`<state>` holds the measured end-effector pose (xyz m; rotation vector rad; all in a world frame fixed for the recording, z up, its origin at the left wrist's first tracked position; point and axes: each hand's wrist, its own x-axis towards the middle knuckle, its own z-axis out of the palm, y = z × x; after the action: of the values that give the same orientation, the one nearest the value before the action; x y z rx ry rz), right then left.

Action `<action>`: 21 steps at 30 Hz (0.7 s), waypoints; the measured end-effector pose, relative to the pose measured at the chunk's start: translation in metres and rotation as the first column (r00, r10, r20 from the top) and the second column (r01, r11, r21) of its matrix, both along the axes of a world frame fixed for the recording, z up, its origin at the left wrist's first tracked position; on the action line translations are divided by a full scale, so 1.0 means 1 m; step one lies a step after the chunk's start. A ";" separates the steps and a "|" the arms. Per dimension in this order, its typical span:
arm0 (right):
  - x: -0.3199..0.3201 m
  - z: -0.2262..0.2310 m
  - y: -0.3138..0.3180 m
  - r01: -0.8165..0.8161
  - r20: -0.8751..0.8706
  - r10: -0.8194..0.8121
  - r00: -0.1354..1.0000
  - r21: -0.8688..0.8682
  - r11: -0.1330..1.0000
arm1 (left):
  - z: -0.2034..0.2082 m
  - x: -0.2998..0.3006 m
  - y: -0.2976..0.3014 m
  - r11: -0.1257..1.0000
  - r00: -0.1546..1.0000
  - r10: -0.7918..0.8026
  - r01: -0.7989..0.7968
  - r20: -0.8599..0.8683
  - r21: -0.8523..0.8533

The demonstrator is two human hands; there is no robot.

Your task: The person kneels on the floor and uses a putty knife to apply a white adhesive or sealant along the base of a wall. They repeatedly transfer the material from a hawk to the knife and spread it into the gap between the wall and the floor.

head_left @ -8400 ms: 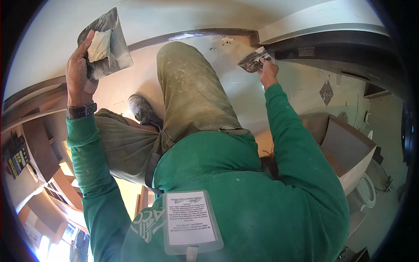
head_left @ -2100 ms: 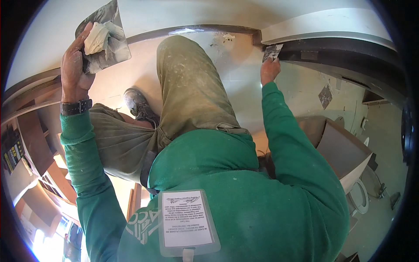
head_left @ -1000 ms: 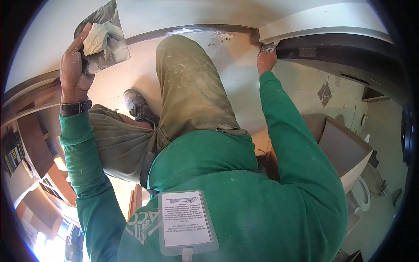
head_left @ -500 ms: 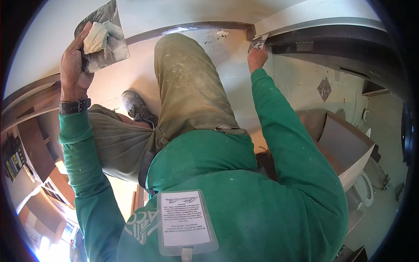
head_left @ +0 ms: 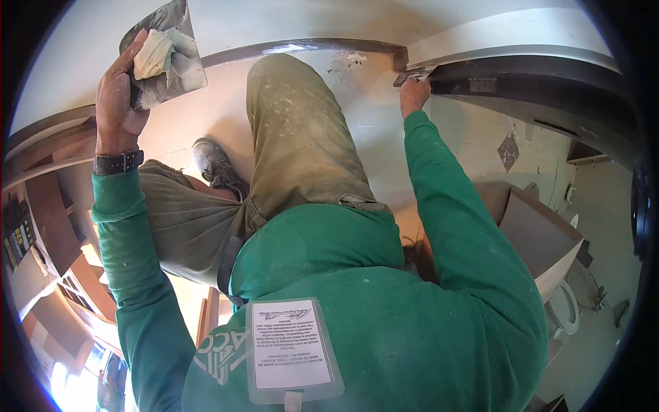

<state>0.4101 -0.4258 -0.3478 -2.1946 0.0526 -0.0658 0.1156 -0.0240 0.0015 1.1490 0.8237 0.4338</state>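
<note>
At the upper left, my left hand (head_left: 117, 110) grips a thin metal plate (head_left: 188, 72) with its thumb over the face. A thick lump of cream putty (head_left: 155, 55) sits on the plate near the thumb, with smears around it. My right hand (head_left: 414, 96) is closed on a putty-smeared putty knife (head_left: 416, 73), its handle hidden in the fist. The blade is at the corner where the dark baseboard (head_left: 329, 44) meets the dark door frame (head_left: 522, 74); I cannot tell whether it touches.
Putty crumbs (head_left: 355, 59) lie on the tiled floor by the baseboard. My shoe (head_left: 217, 165) rests left of my bent knee. A box-like cabinet (head_left: 539, 233) and a white toilet (head_left: 564, 309) stand to the right. Wooden shelving (head_left: 51, 220) is at the left.
My right hand and the putty knife have shifted slightly right, and the blade now lies flatter along the frame corner. The view has tilted a little; my left hand still holds the plate.
</note>
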 end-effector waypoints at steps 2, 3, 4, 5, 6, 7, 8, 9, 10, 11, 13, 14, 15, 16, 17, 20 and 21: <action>0.006 -0.006 -0.003 0.006 -0.036 -0.007 0.999 -0.033 0.999 | -0.004 -0.007 0.004 0.998 0.997 -0.051 0.050 0.049 0.028; 0.007 0.000 0.001 -0.013 -0.043 0.010 0.999 -0.076 0.997 | -0.006 -0.011 0.007 0.999 0.998 -0.040 0.039 0.043 0.035; 0.007 0.007 0.004 -0.027 -0.048 0.021 0.999 -0.120 0.992 | -0.007 -0.013 0.010 0.999 0.999 -0.035 0.034 0.038 0.040; 0.006 0.015 0.007 -0.046 -0.062 0.040 0.997 -0.091 0.995 | -0.008 -0.014 0.011 0.999 0.999 -0.031 0.030 0.034 0.045; 0.006 0.022 0.006 -0.058 -0.075 0.053 0.996 -0.065 0.996 | -0.008 -0.012 0.011 0.999 0.999 -0.022 0.021 0.031 0.032; 0.005 0.027 0.006 -0.070 -0.087 0.066 0.994 -0.038 0.997 | -0.006 -0.009 0.010 1.000 1.000 -0.013 0.013 0.028 0.019; 0.006 0.029 0.007 -0.058 -0.046 0.057 0.997 -0.013 0.998 | -0.005 -0.007 0.008 1.000 1.000 -0.005 0.005 0.025 0.005; 0.006 0.031 0.007 -0.045 -0.006 0.045 0.999 0.012 0.999 | -0.004 -0.005 0.007 1.000 1.000 -0.008 0.008 0.019 0.011; 0.006 0.034 0.006 -0.033 0.015 0.032 0.999 0.016 0.999 | -0.003 -0.003 0.006 1.000 1.000 -0.012 0.012 0.012 0.016; 0.007 0.037 0.005 -0.021 0.037 0.020 0.999 0.021 1.000 | -0.003 -0.001 0.004 1.000 1.000 -0.017 0.017 0.006 0.021; 0.001 0.057 0.008 -0.020 0.032 0.020 0.999 0.002 1.000 | 0.000 0.001 0.000 1.000 1.000 0.004 -0.004 0.002 0.016; -0.003 0.069 0.008 -0.024 0.028 0.024 0.999 -0.004 1.000 | 0.000 0.001 0.000 1.000 1.000 0.014 -0.014 -0.001 0.014; -0.008 0.084 0.007 -0.037 0.023 0.037 0.999 0.000 0.999 | -0.001 0.000 0.002 1.000 1.000 -0.002 0.002 0.009 0.020; -0.016 0.095 0.003 -0.051 0.019 0.051 0.998 0.005 0.999 | -0.003 -0.002 0.004 1.000 1.000 -0.017 0.017 0.020 0.025; -0.026 0.099 -0.001 -0.048 0.058 0.051 0.997 -0.058 0.997 | -0.004 -0.003 0.005 0.999 0.999 -0.032 0.031 0.030 0.031; -0.052 0.109 -0.015 -0.050 0.088 0.065 0.994 -0.168 0.984 | 0.004 0.004 -0.005 1.000 0.999 0.020 -0.019 -0.032 0.023; -0.063 0.109 -0.021 -0.069 0.038 0.075 0.996 -0.152 0.986 | 0.005 0.004 -0.006 0.999 1.000 0.012 -0.011 -0.021 0.032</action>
<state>0.3468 -0.4466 -0.2384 -2.3426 -0.0583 -0.0797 0.1196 -0.0298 0.0065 1.1809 0.8447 0.4464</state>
